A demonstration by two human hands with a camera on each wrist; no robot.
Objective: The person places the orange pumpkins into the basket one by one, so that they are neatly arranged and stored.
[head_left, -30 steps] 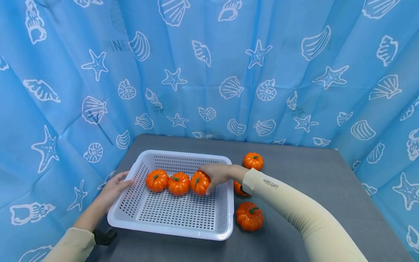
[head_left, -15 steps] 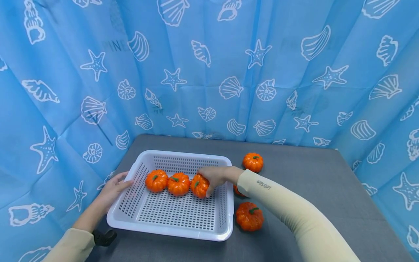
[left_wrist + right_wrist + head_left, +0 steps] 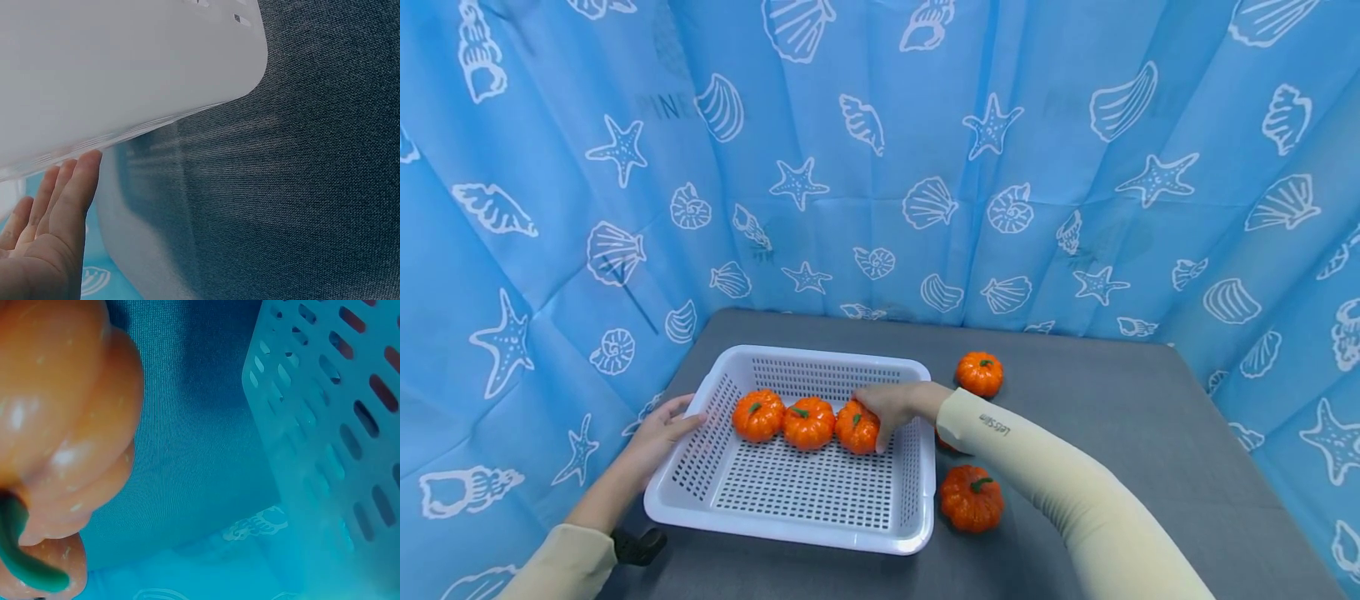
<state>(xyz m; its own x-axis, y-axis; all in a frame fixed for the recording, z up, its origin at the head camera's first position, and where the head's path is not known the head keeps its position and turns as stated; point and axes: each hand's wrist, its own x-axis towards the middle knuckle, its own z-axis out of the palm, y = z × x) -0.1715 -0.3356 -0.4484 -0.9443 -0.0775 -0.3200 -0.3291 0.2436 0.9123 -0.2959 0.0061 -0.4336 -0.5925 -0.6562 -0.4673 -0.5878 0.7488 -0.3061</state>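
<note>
A white slotted plastic basket (image 3: 801,537) stands on the grey table, with a row of three small orange pumpkins inside: a left pumpkin (image 3: 758,415), a middle pumpkin (image 3: 808,423) and a right pumpkin (image 3: 856,427). My right hand (image 3: 891,408) reaches over the basket's right side and grips the right pumpkin, thumb at its near side and fingers at the back. My left hand (image 3: 662,429) is at the basket's left rim. In the left wrist view its straight fingers (image 3: 72,200) touch the outside of the basket. The right wrist view does not show the right hand.
Right of the basket, a pumpkin (image 3: 979,374) sits toward the back and another pumpkin (image 3: 972,498) nearer the front. Between them, one more pumpkin (image 3: 947,444) is mostly hidden under the right sleeve (image 3: 1037,450). A blue shell-print curtain (image 3: 880,167) surrounds the table.
The right pumpkin has settled slightly lower and nearer in the basket, still in my right hand. The right forearm has shifted a little left, covering more of the pumpkin beneath it. My left hand stays put.
</note>
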